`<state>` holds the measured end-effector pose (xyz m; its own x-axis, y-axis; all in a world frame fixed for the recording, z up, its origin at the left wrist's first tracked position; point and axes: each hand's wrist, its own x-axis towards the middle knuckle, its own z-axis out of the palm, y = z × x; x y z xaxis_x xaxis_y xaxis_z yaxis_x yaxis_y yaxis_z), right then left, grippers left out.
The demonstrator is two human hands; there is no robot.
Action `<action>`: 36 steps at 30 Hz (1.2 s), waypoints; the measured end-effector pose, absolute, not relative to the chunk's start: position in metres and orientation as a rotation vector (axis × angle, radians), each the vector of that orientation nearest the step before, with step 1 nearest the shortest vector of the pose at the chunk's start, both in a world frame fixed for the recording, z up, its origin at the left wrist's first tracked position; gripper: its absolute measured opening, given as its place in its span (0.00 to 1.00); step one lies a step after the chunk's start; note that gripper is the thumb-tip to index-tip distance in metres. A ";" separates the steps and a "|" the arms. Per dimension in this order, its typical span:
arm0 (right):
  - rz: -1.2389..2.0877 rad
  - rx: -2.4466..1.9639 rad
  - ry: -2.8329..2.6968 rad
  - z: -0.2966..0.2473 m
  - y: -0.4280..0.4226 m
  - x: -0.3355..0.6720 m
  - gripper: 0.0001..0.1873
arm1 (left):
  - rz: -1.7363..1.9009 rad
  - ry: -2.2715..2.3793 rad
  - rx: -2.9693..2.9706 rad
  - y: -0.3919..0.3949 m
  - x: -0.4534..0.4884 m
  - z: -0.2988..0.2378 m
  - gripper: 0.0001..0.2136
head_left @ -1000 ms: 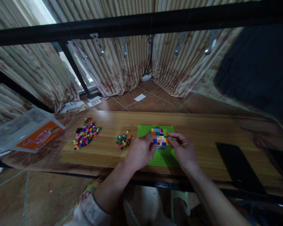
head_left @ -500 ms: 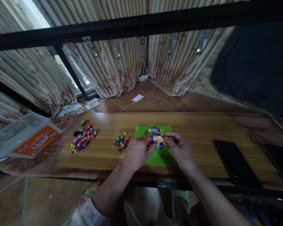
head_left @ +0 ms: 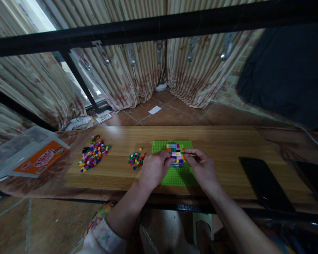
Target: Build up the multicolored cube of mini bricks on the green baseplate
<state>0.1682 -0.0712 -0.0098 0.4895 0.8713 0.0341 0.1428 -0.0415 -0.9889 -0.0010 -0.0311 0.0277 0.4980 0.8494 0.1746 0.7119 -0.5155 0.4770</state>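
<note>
- A large brick pile (head_left: 94,155) and then a small brick pile (head_left: 134,160) lie on the wooden board (head_left: 222,141).
- The left hand (head_left: 155,168) grasps the left side of the brick build (head_left: 177,154).
- This build is over the green baseplate (head_left: 178,178); it is better to keep it level and press evenly.
- The right hand (head_left: 202,167) pinches the right side; its force should equal the left.

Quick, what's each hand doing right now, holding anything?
Left hand: closed, holding the left side of the multicolored block build.
Right hand: closed, holding the right side of the multicolored block build.
</note>
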 end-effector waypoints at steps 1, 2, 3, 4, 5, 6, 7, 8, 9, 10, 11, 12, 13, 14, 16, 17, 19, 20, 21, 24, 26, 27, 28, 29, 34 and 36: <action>0.744 -1.517 -0.935 -0.010 -0.072 0.168 0.15 | 0.579 1.299 2.393 -0.031 -0.001 0.027 0.08; 0.731 -1.512 -0.962 -0.010 -0.072 0.168 0.14 | 0.597 1.297 2.383 -0.031 -0.001 0.027 0.08; 0.708 -1.506 -1.001 -0.009 -0.073 0.168 0.13 | 0.609 1.299 2.373 -0.032 0.000 0.026 0.09; 0.671 -1.496 -1.050 -0.008 -0.074 0.167 0.13 | 0.615 1.307 2.364 -0.032 0.000 0.026 0.09; 0.622 -1.483 -1.105 -0.007 -0.075 0.167 0.12 | 0.616 1.314 2.355 -0.033 0.000 0.026 0.09; 0.565 -1.468 -1.167 -0.005 -0.076 0.166 0.11 | 0.615 1.319 2.343 -0.033 0.000 0.027 0.09; 0.506 -1.454 -1.228 -0.003 -0.078 0.165 0.09 | 0.616 1.320 2.331 -0.033 0.000 0.027 0.08; 0.454 -1.443 -1.288 -0.001 -0.079 0.164 0.08 | 0.621 1.315 2.318 -0.034 0.000 0.027 0.08; 0.411 -1.435 -1.345 0.001 -0.081 0.163 0.08 | 0.628 1.304 2.308 -0.034 0.000 0.028 0.08; 0.379 -1.429 -1.396 0.002 -0.082 0.162 0.08 | 0.637 1.289 2.299 -0.034 -0.001 0.028 0.07; 0.353 -1.424 -1.444 0.002 -0.082 0.161 0.08 | 0.647 1.273 2.293 -0.034 -0.002 0.029 0.07; 0.327 -1.424 -1.487 0.002 -0.083 0.161 0.08 | 0.653 1.263 2.287 -0.034 -0.003 0.029 0.07; 0.295 -1.428 -1.526 0.001 -0.083 0.161 0.09 | 0.656 1.261 2.282 -0.033 -0.005 0.030 0.07; 0.258 -1.435 -1.563 0.000 -0.083 0.161 0.09 | 0.658 1.268 2.275 -0.032 -0.007 0.030 0.07; 0.181 -1.448 -1.628 -0.003 -0.082 0.162 0.10 | 0.660 1.302 2.261 -0.030 -0.010 0.030 0.08; 0.150 -1.448 -1.657 -0.004 -0.081 0.162 0.11 | 0.661 1.321 2.255 -0.029 -0.012 0.029 0.08; 0.102 -1.436 -1.698 -0.007 -0.080 0.162 0.10 | 0.665 1.358 2.244 -0.027 -0.015 0.028 0.09; 0.079 -1.425 -1.713 -0.008 -0.080 0.161 0.09 | 0.666 1.378 2.238 -0.026 -0.016 0.028 0.09; 0.056 -1.413 -1.723 -0.008 -0.079 0.161 0.09 | 0.667 1.395 2.234 -0.026 -0.017 0.027 0.09; 0.006 -1.374 -1.733 -0.010 -0.079 0.160 0.07 | 0.671 1.420 2.234 -0.025 -0.018 0.026 0.09; -0.001 -1.369 -1.728 -0.010 -0.078 0.160 0.06 | 0.665 1.416 2.246 -0.026 -0.019 0.027 0.09; 0.001 -1.376 -1.724 -0.010 -0.078 0.160 0.05 | 0.659 1.411 2.253 -0.026 -0.019 0.027 0.09; 0.006 -1.386 -1.721 -0.010 -0.078 0.159 0.05 | 0.652 1.412 2.259 -0.026 -0.019 0.027 0.09; 0.014 -1.395 -1.721 -0.009 -0.078 0.159 0.04 | 0.643 1.414 2.263 -0.027 -0.018 0.027 0.09; 0.034 -1.422 -1.744 -0.005 -0.080 0.157 0.04 | 0.608 1.452 2.277 -0.029 -0.016 0.028 0.09; 0.027 -1.424 -1.753 -0.005 -0.080 0.157 0.06 | 0.584 1.474 2.278 -0.025 -0.021 0.030 0.09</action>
